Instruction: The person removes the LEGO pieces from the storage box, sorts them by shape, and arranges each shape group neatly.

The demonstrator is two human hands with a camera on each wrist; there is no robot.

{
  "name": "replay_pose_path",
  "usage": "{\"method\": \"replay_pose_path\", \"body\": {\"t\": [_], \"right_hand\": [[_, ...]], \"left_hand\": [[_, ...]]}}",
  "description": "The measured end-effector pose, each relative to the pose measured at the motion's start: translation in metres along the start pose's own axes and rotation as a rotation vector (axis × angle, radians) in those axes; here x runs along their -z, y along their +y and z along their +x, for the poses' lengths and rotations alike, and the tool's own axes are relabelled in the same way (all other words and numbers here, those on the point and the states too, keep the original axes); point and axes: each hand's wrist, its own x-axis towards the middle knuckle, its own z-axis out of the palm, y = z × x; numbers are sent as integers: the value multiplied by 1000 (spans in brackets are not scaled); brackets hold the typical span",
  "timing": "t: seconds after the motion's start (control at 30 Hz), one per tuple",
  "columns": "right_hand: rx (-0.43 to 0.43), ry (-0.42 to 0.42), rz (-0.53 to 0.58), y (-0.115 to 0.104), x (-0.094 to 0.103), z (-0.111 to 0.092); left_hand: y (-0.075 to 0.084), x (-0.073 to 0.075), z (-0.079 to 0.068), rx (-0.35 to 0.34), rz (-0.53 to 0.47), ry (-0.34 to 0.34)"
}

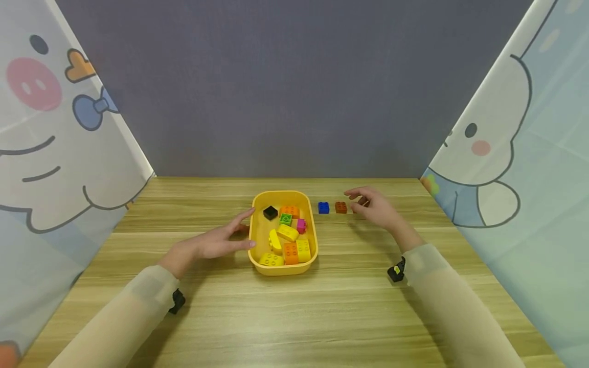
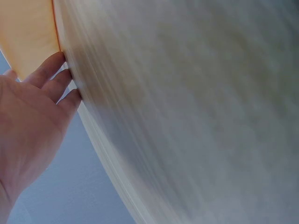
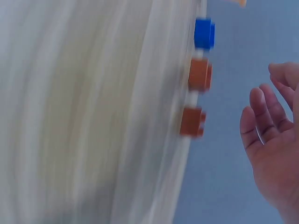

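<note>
My left hand touches the left wall of a yellow plastic bin, thumb and fingers spread along its rim. In the left wrist view its fingertips rest at the table by the bin. My right hand hovers with loosely bent fingers and nothing in them, over the right end of a row of toy bricks. This row has a blue brick, a reddish-brown brick, and a second reddish-brown brick, which the right hand mostly covers in the head view.
Inside the bin lie several bricks: a black one, a green one, a magenta one, plus orange and yellow ones. A grey panel rises behind the wooden table; cartoon-printed cloths hang on both sides.
</note>
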Motion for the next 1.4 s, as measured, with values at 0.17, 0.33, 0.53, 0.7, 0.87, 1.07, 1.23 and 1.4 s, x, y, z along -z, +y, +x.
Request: {"method": "replay_pose_path", "body": {"t": [0.17, 0.33, 0.53, 0.7, 0.87, 1.07, 1.23, 1.4], "right_hand": [[90, -32, 18, -23, -22, 6], [170, -57, 48, -45, -46, 16], [218, -74, 54, -74, -72, 29], [234, -105, 28, -98, -90, 41], [231, -142, -4, -111, -106, 52], [184, -157, -47, -110, -120, 62], [177, -203, -251, -107, -129, 66], [220, -307, -470, -112, -130, 66]], "left_hand": [[0, 0, 0, -1, -2, -3], [1, 0, -1, 4, 2, -1], [1, 0, -2, 6, 6, -3], [1, 1, 0, 9, 6, -8], [1, 1, -1, 14, 4, -12], [2, 0, 2, 1, -1, -21], [4, 2, 0, -3, -3, -18], [1, 4, 0, -10, -10, -21]]}}
